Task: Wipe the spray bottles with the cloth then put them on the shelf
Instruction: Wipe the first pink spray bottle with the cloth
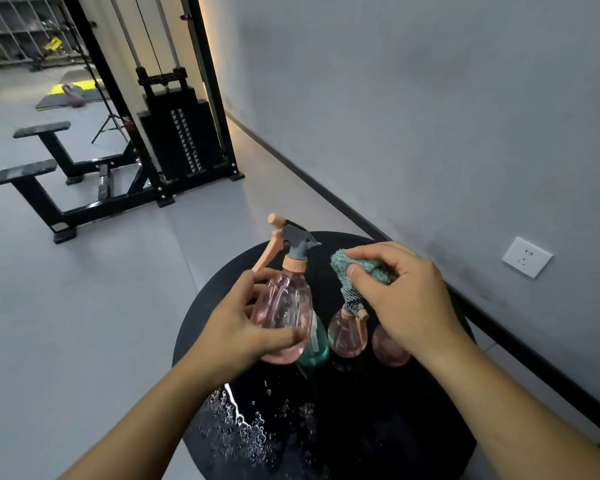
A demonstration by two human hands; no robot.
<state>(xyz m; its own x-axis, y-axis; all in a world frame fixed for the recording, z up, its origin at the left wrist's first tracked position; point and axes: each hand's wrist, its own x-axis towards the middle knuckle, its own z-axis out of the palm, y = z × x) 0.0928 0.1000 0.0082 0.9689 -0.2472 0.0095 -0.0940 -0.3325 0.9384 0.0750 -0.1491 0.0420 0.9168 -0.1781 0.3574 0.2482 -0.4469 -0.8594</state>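
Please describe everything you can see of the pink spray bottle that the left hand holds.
The pink spray bottle has a clear, ribbed, rounded body that looks like plastic, a peach collar, a grey spray head and a long peach trigger pointing left. The left hand holds its body in a grip, lifted above the black round table and tilted slightly. The cloth in the right hand is beside it, not touching.

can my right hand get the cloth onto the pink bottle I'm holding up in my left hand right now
Probably yes. The right hand pinches the teal cloth just beside the pink bottle gripped by the left hand, with open air between them. The bottles on the black table sit lower, out of the way.
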